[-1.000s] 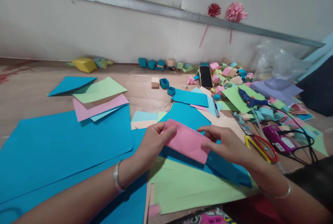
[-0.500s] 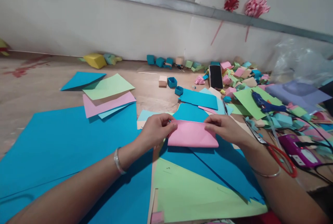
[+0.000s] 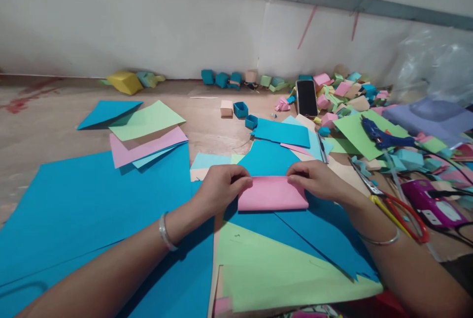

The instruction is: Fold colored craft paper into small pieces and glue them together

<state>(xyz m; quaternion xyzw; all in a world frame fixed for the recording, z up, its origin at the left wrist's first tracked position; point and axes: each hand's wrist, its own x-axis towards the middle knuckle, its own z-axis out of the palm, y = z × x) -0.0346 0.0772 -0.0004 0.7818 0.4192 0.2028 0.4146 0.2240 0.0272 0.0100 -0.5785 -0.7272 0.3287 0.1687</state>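
A folded piece of pink paper point(image 3: 272, 196) is held just over blue sheets in front of me, its fold facing me. My left hand point(image 3: 227, 185) pinches its far left corner between thumb and fingers. At the far right corner my right hand point(image 3: 314, 178) grips it the same way. Beneath it lie cut blue paper point(image 3: 318, 229) and a light green sheet point(image 3: 281, 273). Beyond my hands rests a smaller folded blue piece point(image 3: 283, 132).
To the left spreads a large blue sheet point(image 3: 92, 200) with a pink folded paper point(image 3: 148, 148) on it. On the right are scissors point(image 3: 402, 217), a glue gun point(image 3: 384, 138), a purple power strip point(image 3: 434, 202) and a phone point(image 3: 306, 98). Small paper boxes point(image 3: 241, 109) line the wall.
The pink paper has come down slightly and lies flatter, both hands keeping hold of its far corners. The view has tilted down a little, showing more of the scissors' handles.
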